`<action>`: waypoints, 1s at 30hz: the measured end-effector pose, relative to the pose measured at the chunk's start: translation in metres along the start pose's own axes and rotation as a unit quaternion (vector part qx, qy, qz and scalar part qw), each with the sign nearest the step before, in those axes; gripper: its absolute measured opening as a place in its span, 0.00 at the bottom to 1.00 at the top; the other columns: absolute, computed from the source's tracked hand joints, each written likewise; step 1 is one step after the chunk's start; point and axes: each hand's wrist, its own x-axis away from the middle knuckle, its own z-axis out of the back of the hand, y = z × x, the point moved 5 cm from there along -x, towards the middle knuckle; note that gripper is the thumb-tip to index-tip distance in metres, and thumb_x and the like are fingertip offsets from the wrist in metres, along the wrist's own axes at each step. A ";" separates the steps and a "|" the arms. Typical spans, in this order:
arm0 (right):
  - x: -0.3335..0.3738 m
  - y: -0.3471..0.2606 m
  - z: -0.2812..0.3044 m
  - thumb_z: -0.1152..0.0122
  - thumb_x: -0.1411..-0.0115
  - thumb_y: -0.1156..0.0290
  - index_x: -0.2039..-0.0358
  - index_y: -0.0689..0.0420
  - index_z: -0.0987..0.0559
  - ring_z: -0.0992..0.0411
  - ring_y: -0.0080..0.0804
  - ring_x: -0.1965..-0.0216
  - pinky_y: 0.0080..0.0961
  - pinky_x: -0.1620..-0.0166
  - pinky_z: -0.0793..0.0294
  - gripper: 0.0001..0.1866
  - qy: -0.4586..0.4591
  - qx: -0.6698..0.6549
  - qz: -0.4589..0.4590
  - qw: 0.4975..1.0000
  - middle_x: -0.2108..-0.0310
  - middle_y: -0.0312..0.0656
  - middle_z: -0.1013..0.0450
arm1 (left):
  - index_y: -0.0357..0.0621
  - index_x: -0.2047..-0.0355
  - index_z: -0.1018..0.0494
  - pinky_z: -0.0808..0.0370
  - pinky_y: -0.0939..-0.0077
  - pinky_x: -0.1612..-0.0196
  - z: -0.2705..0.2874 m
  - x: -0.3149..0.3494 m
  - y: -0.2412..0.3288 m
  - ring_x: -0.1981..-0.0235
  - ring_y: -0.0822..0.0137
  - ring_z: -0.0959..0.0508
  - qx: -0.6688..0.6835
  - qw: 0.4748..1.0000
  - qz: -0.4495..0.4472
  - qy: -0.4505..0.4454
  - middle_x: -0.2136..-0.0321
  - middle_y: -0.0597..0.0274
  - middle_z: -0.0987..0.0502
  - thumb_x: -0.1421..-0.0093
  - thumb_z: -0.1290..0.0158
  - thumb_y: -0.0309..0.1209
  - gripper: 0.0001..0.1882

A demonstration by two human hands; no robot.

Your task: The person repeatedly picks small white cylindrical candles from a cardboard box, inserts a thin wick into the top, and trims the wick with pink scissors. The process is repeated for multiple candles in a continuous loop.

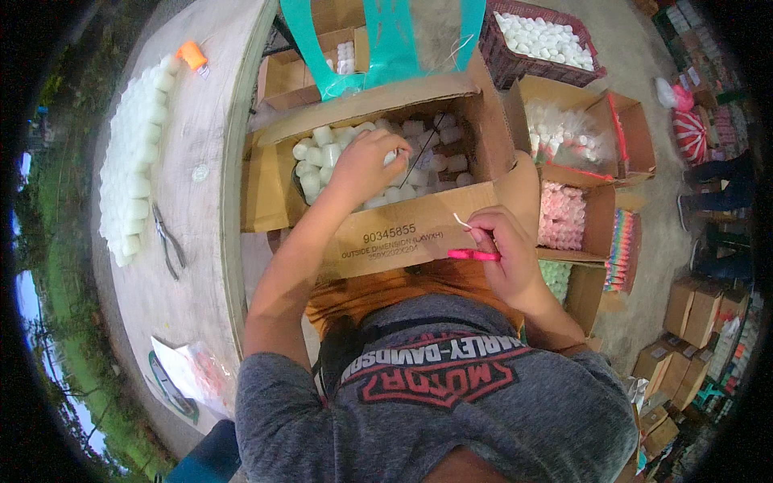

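Note:
My left hand [364, 165] reaches into an open cardboard box [419, 225] on my lap and closes around one of the small white candles [326, 153] that fill it. My right hand [503, 249] hovers at the box's right front corner. It pinches a thin white wick [460, 220] between its fingertips and also holds a pink tool [473, 255]. A dark thread crosses the candles beside my left hand.
To my left, a round table [201, 241] carries a stack of white candles [133, 161], pliers [167, 241], an orange cone [192, 54] and plastic bags [193, 374]. Boxes of white, pink and coloured candles [561, 213] stand on the right. A crate of white candles [541, 39] sits beyond. Another person's legs [717, 193] are at far right.

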 end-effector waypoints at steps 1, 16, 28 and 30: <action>0.000 0.000 0.002 0.45 0.47 0.81 0.65 0.59 0.29 0.32 0.43 0.69 0.31 0.67 0.32 0.09 -0.001 0.009 -0.003 1.000 0.73 0.46 0.34 | 0.45 0.68 0.24 0.31 0.66 0.56 -0.015 -0.009 -0.012 0.59 0.61 0.27 -0.090 0.996 -0.012 -0.004 0.64 0.57 0.25 0.49 0.49 0.32 0.09; -0.008 -0.022 0.022 0.41 0.52 0.77 0.57 0.53 0.23 0.34 0.34 0.76 0.29 0.70 0.34 0.18 -0.032 0.059 0.108 0.992 0.79 0.38 0.32 | 0.40 0.56 0.31 0.27 0.65 0.60 -0.179 -0.069 -0.006 0.63 0.54 0.25 -0.008 0.976 -0.176 -0.130 0.63 0.49 0.26 0.54 0.43 0.35 0.24; -0.009 0.019 0.011 0.36 0.52 0.77 0.68 0.59 0.23 0.29 0.34 0.73 0.25 0.71 0.30 0.10 0.101 0.025 -0.044 0.994 0.73 0.42 0.29 | 0.40 0.48 0.39 0.27 0.73 0.59 -0.014 0.029 0.024 0.54 0.65 0.28 0.778 0.598 0.177 -0.084 0.53 0.58 0.30 0.44 0.45 0.33 0.25; -0.024 -0.005 0.017 0.34 0.54 0.76 0.68 0.58 0.24 0.30 0.35 0.73 0.25 0.71 0.30 0.11 0.109 0.058 0.051 0.991 0.74 0.41 0.29 | 0.41 0.48 0.40 0.29 0.66 0.61 -0.006 0.056 0.037 0.59 0.62 0.29 0.814 0.554 0.164 -0.061 0.55 0.55 0.31 0.47 0.42 0.39 0.30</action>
